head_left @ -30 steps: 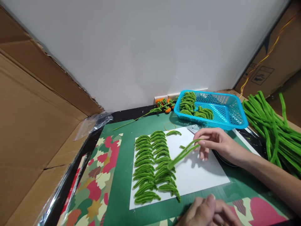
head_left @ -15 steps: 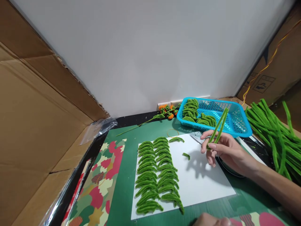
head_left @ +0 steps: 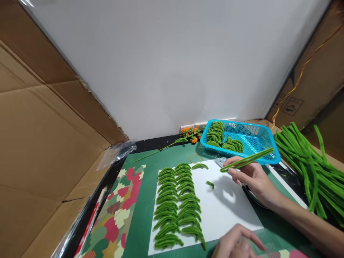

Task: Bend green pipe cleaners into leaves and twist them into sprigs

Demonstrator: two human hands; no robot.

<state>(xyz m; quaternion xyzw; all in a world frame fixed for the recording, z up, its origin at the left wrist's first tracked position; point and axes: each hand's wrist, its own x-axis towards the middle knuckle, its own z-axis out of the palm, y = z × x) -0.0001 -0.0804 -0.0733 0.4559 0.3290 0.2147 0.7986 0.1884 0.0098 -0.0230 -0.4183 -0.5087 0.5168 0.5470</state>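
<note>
the right hand (head_left: 252,176), by the right edge of the white sheet (head_left: 215,215), is bare, with slim, fairly long fingers and a smooth thumb that tapers to a rounded tip. its thumbnail (head_left: 231,171) shows as a small, smooth oval; finer detail on it is too small to tell. the wrist is narrow and bare, and the right forearm (head_left: 303,220), to the right of the sheet, is slender, uncovered and smooth in outline as far as the picture's edge. the left hand (head_left: 235,243), near the sheet's lower right corner, is bare too, with rounded knuckles and slim fingers, somewhat blurred and cut off by the bottom edge.
</note>
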